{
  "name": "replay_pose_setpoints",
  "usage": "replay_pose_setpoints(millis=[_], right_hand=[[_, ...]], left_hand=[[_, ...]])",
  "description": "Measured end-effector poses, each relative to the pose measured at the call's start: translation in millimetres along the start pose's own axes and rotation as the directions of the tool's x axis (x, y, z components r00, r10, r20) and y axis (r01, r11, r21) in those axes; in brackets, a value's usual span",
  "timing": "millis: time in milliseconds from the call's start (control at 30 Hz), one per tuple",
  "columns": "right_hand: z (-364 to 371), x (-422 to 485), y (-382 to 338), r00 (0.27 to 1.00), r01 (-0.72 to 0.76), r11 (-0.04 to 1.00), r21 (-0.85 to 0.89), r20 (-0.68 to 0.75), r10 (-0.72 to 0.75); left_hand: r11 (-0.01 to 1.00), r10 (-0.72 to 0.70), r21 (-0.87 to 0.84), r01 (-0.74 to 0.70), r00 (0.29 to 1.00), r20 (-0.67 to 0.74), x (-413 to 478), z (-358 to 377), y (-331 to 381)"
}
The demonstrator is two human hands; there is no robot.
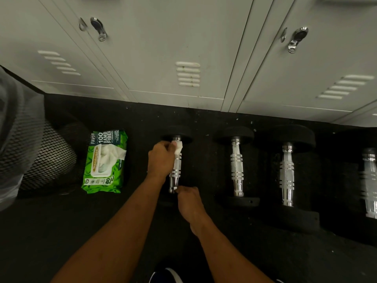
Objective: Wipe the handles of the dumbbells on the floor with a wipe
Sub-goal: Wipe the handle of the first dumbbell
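Head view, looking down at a black floor [102, 221] along a row of grey lockers [183, 48]. We count four dumbbells lying side by side, handles pointing away from us. The fourth dumbbell [369, 180] is cut by the right edge and blurred.

Left dumbbell [179, 132] is the one in hand. Our left hand [161, 160] reaches over its handle [176, 174] from the left. Its fingers are closed round a crumpled white wipe [177, 147], pressing it on the far end of the handle, just below the far head. Our right hand [188, 199] sits at the near end of the same handle, fingers curled about the chrome there. We cannot make out the near head against the floor. Hands apart, one at each end of the handle.

Second dumbbell [237, 166] and third dumbbell [287, 174] lie to the right, well clear of both hands.

Green wipe pack [104, 162] lies flat on the floor, left of the left dumbbell, lid open, a white sheet bunched out of the opening. Further left stands a black mesh bin [40, 156] with a clear liner. A dark shoe [165, 274] with a white stripe shows at the bottom edge.
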State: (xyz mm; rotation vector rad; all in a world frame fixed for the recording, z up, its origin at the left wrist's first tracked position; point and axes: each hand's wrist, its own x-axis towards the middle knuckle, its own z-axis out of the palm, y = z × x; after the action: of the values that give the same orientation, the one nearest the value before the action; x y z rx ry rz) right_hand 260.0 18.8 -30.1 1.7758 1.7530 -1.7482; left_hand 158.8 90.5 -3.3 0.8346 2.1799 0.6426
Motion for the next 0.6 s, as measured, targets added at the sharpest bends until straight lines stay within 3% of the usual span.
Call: replay_pose_setpoints(millis=[167, 367, 500, 600], right_hand=[[-4.5, -3.4, -5.7, 1.000, -0.003, 0.997, -0.073, 0.024, 0.004], [-6.2, -3.9, -3.7, 1.000, 0.002, 0.982, -0.190, 0.021, 0.002], [-2.4, -1.8, -5.4, 0.999, -0.032, 0.992, -0.122, 0.034, 0.036], [-2.3, -2.6, -6.8, 0.999, -0.040, 0.998, -0.049, 0.031, 0.042]], left_hand=[[0.999, 0.008, -0.047, -0.011, 0.998, -0.056, 0.1, 2.7, -3.2], [0.983, 0.064, 0.166, -0.082, 0.992, 0.109, -26.0, -4.5, -24.6], [0.938, 0.066, 0.324, -0.126, 0.980, 0.190, -42.3, -11.8, -45.2], [0.940, 0.032, 0.321, -0.114, 0.968, 0.250, -53.0, -11.7, -49.2]])
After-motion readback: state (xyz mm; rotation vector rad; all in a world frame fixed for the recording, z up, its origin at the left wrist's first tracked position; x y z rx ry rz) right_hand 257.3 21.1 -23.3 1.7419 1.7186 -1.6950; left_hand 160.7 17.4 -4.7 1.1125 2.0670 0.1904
